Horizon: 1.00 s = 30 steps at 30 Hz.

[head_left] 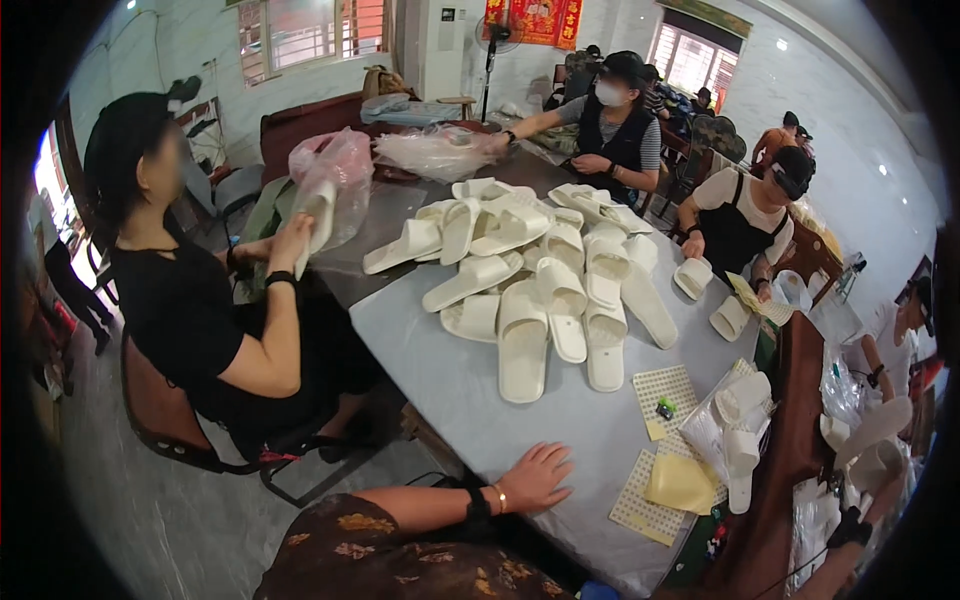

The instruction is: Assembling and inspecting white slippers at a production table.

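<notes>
My left hand [535,477] rests flat on the grey tabletop [420,345] near its front edge, fingers spread and holding nothing. At the far lower right, my right hand [886,496] is closed on a white slipper [878,464], partly hidden and small at the rim of the picture. Right of my left hand lie sheets of small round stickers [664,392], a yellow paper [682,483] and a small green-and-black object [665,408]. A pair of white slippers [741,455] lies there on a clear plastic bag [706,437]. Beyond, many white slippers [523,340] are heaped mid-table.
On the left, a seated co-worker [200,290] holds a slipper by a clear bag [345,170]. Two more co-workers [625,130] [750,205] sit across the table. A brown wooden bench [785,450] stands to the right, with another person [895,340] beyond it.
</notes>
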Each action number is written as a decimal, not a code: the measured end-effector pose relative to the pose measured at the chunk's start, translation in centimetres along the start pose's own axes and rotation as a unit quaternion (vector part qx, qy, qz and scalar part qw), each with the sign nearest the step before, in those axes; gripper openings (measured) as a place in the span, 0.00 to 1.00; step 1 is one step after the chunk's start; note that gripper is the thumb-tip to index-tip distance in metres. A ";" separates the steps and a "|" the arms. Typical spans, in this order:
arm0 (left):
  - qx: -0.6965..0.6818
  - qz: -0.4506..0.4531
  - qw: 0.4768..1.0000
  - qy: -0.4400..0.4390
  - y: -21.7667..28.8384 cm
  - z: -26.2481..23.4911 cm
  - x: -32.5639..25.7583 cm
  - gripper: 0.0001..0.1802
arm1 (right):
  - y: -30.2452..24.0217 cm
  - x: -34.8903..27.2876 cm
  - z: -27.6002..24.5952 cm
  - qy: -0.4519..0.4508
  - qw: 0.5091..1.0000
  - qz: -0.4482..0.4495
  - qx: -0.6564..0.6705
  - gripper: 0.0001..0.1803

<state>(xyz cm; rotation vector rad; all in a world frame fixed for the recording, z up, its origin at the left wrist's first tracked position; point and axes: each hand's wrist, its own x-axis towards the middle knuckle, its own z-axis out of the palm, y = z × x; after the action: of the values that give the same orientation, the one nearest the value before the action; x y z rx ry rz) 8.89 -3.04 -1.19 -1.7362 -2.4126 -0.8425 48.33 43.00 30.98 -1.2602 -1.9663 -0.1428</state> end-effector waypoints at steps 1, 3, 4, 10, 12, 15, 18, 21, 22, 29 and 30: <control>-0.026 0.034 0.999 0.006 0.1 0.3 0.4 0.30 | -7.8 -4.2 -6.0 0.032 0.999 -0.012 -0.002 0.21; -0.050 0.066 0.997 0.006 -0.3 0.4 0.7 0.30 | -15.7 -6.6 -10.4 0.072 0.996 -0.049 0.022 0.21; -0.042 0.066 0.997 0.007 -0.6 0.6 0.8 0.29 | -14.6 -5.2 -10.9 0.093 0.993 -0.071 0.032 0.21; -0.055 0.108 0.992 0.044 -1.6 1.8 1.8 0.27 | 7.5 2.5 -15.1 0.135 0.980 -0.121 0.085 0.22; -0.105 0.091 0.989 0.047 -2.7 1.8 1.8 0.28 | 0.1 -0.7 -11.7 0.082 0.968 -0.116 0.208 0.20; -0.165 0.082 0.982 0.038 -3.7 -0.1 1.6 0.31 | -14.8 -8.0 -8.4 0.043 0.954 0.010 0.295 0.15; -0.274 0.110 0.954 0.056 -0.5 -3.6 3.0 0.37 | -19.7 -13.1 -7.6 -0.059 0.955 0.060 0.283 0.12; -0.335 0.139 0.931 0.050 1.8 -7.9 3.3 0.46 | -26.2 -19.0 -4.1 -0.062 0.854 0.111 0.505 0.09; -0.414 0.111 0.903 0.011 2.3 -8.6 3.2 0.48 | -26.2 -19.8 -3.3 -0.135 0.838 0.087 0.521 0.10; -0.620 -0.052 0.774 -0.113 2.8 -8.5 2.6 0.35 | -29.2 -25.8 4.5 -0.378 0.746 0.099 0.539 0.18; -0.560 -0.064 0.824 -0.064 1.9 -7.9 2.7 0.26 | -30.1 -26.1 5.2 -0.383 0.741 0.100 0.543 0.18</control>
<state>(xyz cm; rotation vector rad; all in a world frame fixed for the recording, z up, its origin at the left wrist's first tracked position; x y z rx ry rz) 7.50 -3.86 7.28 -1.8493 -2.1970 -2.6082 26.40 11.42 19.22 -0.6873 -1.8988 1.6394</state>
